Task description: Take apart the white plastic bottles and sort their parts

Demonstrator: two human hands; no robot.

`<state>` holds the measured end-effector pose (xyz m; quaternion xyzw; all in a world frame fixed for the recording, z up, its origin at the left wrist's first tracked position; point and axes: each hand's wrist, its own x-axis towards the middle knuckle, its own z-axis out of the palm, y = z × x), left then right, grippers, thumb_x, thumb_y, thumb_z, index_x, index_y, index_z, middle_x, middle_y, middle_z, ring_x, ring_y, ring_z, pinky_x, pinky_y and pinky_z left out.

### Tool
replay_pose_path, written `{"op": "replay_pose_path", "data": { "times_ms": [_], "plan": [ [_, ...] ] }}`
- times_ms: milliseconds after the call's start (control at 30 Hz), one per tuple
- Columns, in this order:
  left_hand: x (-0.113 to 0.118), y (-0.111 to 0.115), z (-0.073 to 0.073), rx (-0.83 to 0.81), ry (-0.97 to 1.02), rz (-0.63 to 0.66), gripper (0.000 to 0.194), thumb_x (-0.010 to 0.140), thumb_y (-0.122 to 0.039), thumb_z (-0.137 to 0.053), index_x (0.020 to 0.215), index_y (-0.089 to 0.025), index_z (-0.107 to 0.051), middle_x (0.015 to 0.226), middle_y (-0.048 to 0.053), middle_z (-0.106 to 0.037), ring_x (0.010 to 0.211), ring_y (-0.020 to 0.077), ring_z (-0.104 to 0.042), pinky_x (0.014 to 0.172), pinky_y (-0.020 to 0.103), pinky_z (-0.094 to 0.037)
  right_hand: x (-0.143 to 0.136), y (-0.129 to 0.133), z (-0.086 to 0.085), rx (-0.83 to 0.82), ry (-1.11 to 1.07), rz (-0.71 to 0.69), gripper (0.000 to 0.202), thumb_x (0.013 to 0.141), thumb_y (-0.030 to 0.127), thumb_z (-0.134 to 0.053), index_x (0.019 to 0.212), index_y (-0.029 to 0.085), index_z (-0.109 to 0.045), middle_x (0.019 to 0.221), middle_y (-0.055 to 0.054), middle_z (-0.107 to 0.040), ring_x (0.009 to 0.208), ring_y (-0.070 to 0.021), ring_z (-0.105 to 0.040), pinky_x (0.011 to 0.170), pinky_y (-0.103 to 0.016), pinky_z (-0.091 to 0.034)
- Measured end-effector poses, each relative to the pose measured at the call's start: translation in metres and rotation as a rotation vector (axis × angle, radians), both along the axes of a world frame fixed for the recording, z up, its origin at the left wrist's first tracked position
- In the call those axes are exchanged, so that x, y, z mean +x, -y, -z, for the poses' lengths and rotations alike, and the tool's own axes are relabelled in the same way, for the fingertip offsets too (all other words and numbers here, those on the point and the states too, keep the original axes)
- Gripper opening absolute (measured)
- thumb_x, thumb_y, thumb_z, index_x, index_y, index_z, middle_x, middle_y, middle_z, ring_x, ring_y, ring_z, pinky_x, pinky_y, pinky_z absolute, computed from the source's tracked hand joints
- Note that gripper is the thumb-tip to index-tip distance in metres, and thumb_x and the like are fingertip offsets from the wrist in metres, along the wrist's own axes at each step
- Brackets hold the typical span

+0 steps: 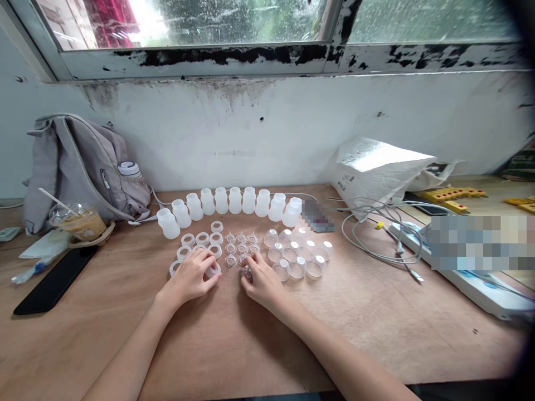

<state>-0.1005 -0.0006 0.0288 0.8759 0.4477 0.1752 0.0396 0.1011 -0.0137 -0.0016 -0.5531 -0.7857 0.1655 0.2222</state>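
Observation:
My left hand (190, 279) curls over the group of white translucent screw rings (202, 238), its thumb and fingers closed round one ring (213, 270) at the near right of the group. Just across from it, my right hand (262, 281) pinches a clear bottle teat (246, 272), partly hidden by the fingers. More clear teats (230, 260) stand in rows behind that hand. To its right are several clear dome caps (297, 268). Behind everything, small frosted baby bottles (234, 200) stand upright in a curved row, open necks up.
At left are a grey backpack (79, 167), an iced drink (83, 223) in a holder and a black phone (56, 281). To the right lie a silver-white bag (376, 167), coiled white cables (351, 236) and a white power strip (472, 289). A wall with a window closes off the back.

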Motion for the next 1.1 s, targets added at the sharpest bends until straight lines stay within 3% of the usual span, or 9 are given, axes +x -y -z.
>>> {"op": "replay_pose_path", "data": {
  "times_ms": [367, 533, 733, 1100],
  "plan": [
    [-0.004, -0.004, 0.007, 0.016, -0.037, -0.052, 0.012, 0.077, -0.031, -0.048, 0.07, -0.02, -0.048, 0.079, 0.002, -0.053, 0.08, 0.0188, -0.05, 0.075, 0.033, -0.04, 0.001, 0.0, 0.0, 0.032, -0.006, -0.009, 0.014, 0.077, 0.015, -0.044, 0.089, 0.019, -0.048, 0.091, -0.004, -0.045, 0.073, -0.0129, -0.05, 0.063, -0.023, -0.038],
    [-0.005, -0.005, 0.01, 0.058, -0.007, -0.085, 0.013, 0.078, -0.031, -0.049, 0.086, -0.021, -0.05, 0.093, 0.004, -0.053, 0.09, 0.0207, -0.05, 0.079, 0.035, -0.04, 0.001, -0.001, 0.002, 0.041, -0.014, -0.009, 0.014, 0.077, 0.015, -0.044, 0.09, 0.02, -0.048, 0.091, -0.004, -0.046, 0.071, -0.0129, -0.049, 0.062, -0.024, -0.038],
    [-0.005, -0.008, 0.015, 0.072, -0.018, -0.1, 0.036, 0.08, -0.036, -0.049, 0.113, -0.022, -0.044, 0.117, 0.007, -0.047, 0.109, 0.0239, -0.043, 0.092, 0.04, -0.034, 0.001, -0.004, 0.006, 0.051, -0.096, -0.039, 0.017, 0.075, 0.009, -0.043, 0.089, 0.018, -0.048, 0.092, -0.004, -0.046, 0.068, -0.0119, -0.048, 0.064, -0.024, -0.04],
    [0.0, -0.019, 0.03, 0.135, -0.081, -0.089, 0.045, 0.083, -0.046, -0.041, 0.12, -0.02, -0.041, 0.123, 0.011, -0.047, 0.115, 0.0249, -0.041, 0.097, 0.043, -0.029, 0.0, -0.008, 0.012, 0.077, -0.179, -0.058, 0.017, 0.075, 0.009, -0.046, 0.089, 0.018, -0.049, 0.091, -0.004, -0.046, 0.063, -0.0109, -0.048, 0.062, -0.024, -0.041]
  ]
}}
